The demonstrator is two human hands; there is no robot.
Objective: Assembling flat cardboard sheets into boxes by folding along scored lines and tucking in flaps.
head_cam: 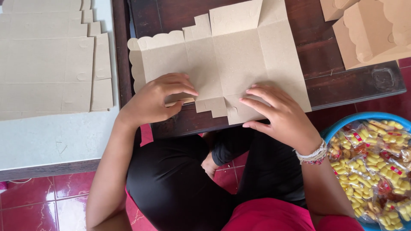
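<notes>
A flat, unfolded brown cardboard box blank [231,55] with a scalloped left edge lies on a low dark wooden table [346,85]. My left hand [156,100] presses on the blank's near left flap, thumb tucked under its edge. My right hand [280,113] rests with spread fingers on the near right part of the blank, beside the small tabs at its front edge. A beaded bracelet sits on my right wrist. I sit cross-legged behind the table in black trousers.
A stack of flat cardboard blanks [47,64] lies on a pale board [51,137] at the left. Folded brown boxes [372,34] stand at the table's far right. A blue basin [342,122] with several bags of yellow snacks sits on the red tiled floor at my right.
</notes>
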